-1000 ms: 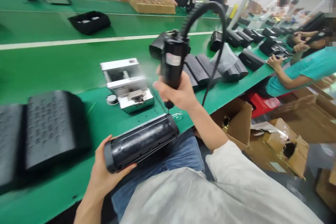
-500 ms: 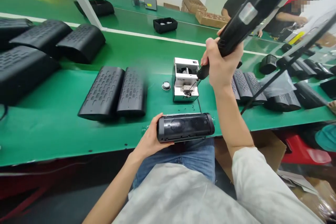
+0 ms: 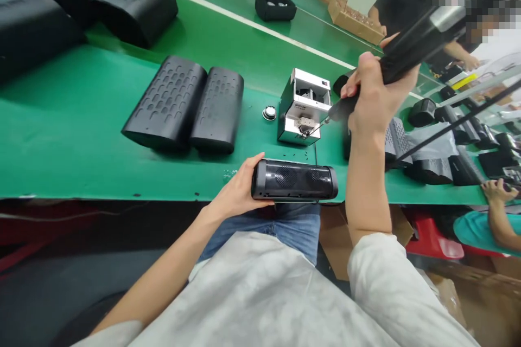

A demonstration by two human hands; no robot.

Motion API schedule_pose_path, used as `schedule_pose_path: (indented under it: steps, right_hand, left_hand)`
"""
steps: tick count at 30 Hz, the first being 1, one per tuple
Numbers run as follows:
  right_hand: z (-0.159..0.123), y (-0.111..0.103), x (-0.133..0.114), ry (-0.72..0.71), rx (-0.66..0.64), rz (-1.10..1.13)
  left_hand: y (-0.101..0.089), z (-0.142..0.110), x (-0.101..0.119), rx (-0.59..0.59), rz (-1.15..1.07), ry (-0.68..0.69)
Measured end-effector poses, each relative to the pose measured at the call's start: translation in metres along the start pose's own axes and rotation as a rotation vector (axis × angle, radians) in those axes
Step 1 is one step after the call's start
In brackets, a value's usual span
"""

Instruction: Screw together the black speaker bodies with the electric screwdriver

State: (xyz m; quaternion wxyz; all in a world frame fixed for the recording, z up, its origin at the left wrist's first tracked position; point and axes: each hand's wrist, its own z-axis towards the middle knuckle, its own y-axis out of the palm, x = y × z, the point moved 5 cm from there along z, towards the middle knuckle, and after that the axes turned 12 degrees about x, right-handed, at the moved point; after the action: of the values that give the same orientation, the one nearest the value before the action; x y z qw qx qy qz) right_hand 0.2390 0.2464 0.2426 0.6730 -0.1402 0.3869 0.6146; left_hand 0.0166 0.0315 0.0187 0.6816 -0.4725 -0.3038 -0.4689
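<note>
My left hand [image 3: 238, 187] is shut around one end of a black cylindrical speaker [image 3: 293, 180], holding it level at the bench's front edge above my lap. My right hand [image 3: 376, 92] grips a black electric screwdriver [image 3: 423, 38], whose thin bit reaches down to the front of a silver-and-white screw feeder [image 3: 304, 107]. The bit's tip looks close to the feeder's outlet, though I cannot tell whether they touch. Left of the feeder lie a round speaker driver [image 3: 269, 113] and two black perforated speaker shells [image 3: 217, 110].
The green assembly bench [image 3: 81, 135] runs across the view, with larger black housings [image 3: 136, 6] at upper left and more black parts [image 3: 427, 171] at right. A co-worker's hand [image 3: 497, 191] is at right. A cardboard box [image 3: 336, 244] sits under the bench.
My right hand has brought the screwdriver from above the bench down to the feeder. The speaker has levelled out in my left hand, and the view has swung left.
</note>
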Motion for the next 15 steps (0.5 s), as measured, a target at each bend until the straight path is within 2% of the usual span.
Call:
schedule_pose_path:
  steps: [3,9,15]
  right_hand:
    - [0.001,0.003,-0.008,-0.069,0.04,-0.001]
    - [0.006,0.011,0.002,-0.013,0.06,-0.037]
    - [0.009,0.01,0.012,0.006,0.076,-0.029]
  left_hand:
    - [0.001,0.0,-0.001,0.001,-0.003,0.021]
    - [0.001,0.001,0.001,0.003,0.01,0.054]
    - [0.001,0.001,0.001,-0.001,0.019,0.06]
